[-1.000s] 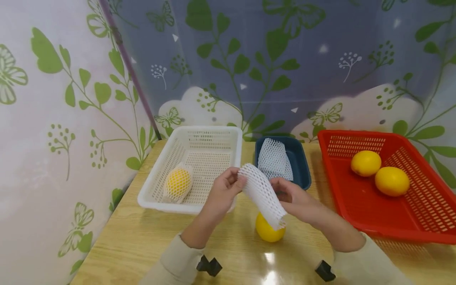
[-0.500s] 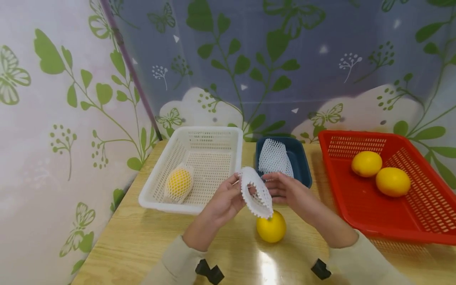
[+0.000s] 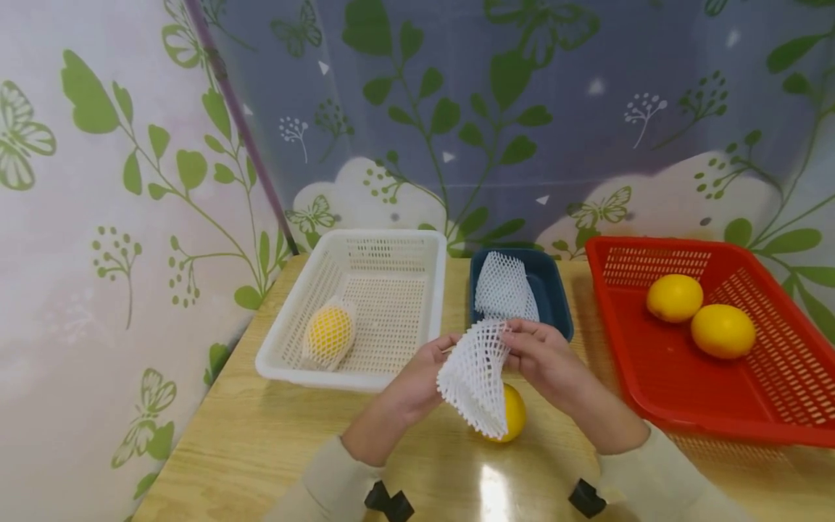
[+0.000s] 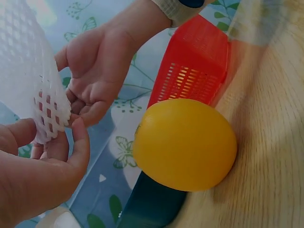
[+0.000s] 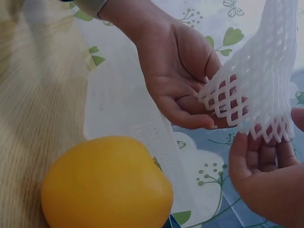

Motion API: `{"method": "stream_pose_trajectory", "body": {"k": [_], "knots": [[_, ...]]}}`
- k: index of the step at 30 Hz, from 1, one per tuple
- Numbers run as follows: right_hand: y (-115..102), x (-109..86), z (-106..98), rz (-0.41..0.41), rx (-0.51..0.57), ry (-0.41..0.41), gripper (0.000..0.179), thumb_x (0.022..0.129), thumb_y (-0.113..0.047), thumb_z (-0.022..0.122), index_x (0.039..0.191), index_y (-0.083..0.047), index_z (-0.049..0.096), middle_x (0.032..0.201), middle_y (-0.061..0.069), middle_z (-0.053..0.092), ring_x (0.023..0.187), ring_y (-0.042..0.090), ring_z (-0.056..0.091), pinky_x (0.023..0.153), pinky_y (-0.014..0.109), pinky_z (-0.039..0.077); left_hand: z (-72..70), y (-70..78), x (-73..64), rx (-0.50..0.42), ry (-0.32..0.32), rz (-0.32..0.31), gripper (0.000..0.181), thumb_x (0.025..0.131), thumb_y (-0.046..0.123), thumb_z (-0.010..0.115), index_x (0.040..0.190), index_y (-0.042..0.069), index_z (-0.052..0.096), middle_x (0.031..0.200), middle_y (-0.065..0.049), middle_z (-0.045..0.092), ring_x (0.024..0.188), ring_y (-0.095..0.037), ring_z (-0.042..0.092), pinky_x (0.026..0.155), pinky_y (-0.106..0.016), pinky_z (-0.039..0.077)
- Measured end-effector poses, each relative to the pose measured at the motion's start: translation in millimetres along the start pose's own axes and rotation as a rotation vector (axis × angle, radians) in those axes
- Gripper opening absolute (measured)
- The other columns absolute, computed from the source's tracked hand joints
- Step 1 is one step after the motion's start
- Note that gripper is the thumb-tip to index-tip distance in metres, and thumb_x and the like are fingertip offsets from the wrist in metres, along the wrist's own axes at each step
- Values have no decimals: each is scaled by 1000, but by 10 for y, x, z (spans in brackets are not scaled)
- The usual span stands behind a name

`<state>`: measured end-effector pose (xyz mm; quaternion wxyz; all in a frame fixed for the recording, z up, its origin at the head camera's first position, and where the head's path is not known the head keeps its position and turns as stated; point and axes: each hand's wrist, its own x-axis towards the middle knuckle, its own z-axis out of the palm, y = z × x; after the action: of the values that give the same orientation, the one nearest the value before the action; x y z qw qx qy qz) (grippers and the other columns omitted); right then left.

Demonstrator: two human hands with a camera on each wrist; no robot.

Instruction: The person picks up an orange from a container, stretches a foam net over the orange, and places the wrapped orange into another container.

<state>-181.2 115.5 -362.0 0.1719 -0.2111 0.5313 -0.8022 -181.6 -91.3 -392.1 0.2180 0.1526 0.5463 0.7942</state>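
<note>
Both hands hold a white foam net sleeve over the table, its wide opening tilted toward me. My right hand pinches its upper rim between thumb and fingers. My left hand holds the left side, its fingers partly hidden behind the mesh. A yellow lemon-like fruit stands on the table just below, partly covered by the sleeve in the head view. In the left wrist view the whole fruit shows, apart from both hands; in the right wrist view the sleeve hangs between the fingers.
A white basket at left holds one netted yellow fruit. Behind the hands, a dark blue tray holds more foam nets. The red basket at right contains two yellow fruits. A patterned curtain closes off the back.
The sleeve has turned from a long slanted tube so that its opening faces down toward me. The right hand, spread beside it half a second ago, now pinches its upper rim.
</note>
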Motion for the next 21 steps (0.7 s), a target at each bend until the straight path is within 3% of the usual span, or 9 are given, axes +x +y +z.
{"method": "stream_pose_trajectory", "body": {"k": [2,7,11,15,21], "knots": [[6,-11,3,-20,40,8,19,101,-3,43,103,-10,60,98,0,65,87,13,62,82,22,53,19,-19,-3,15,-1,-16,21,97,-4,46,116,4,51,90,7,65,77,-3,59,68,-18,50],[8,-34,4,-4,100,8,16,101,-5,39,106,-13,51,95,-2,64,84,12,62,77,22,53,64,-53,-16,28,-22,-53,35,99,0,45,133,-5,45,100,6,64,84,-4,59,74,-19,51],[15,-71,-1,2,120,-13,14,102,-7,36,110,-15,45,92,-3,65,79,10,62,71,21,53,93,-73,-44,-1,-35,-87,28,98,1,43,125,-3,48,93,5,65,78,-4,61,69,-19,52],[31,-119,-23,-13,87,-6,18,101,-3,37,111,-16,45,91,-4,65,77,9,63,69,20,54,122,-100,-60,-27,-18,-117,14,99,4,43,110,6,51,88,3,66,74,-5,63,66,-19,52],[104,-180,-121,37,-26,67,20,99,1,42,100,-14,54,90,-3,60,78,9,60,69,19,54,131,-105,-75,-57,72,-110,30,103,11,47,132,8,44,97,0,65,78,-9,63,68,-20,53]]}}
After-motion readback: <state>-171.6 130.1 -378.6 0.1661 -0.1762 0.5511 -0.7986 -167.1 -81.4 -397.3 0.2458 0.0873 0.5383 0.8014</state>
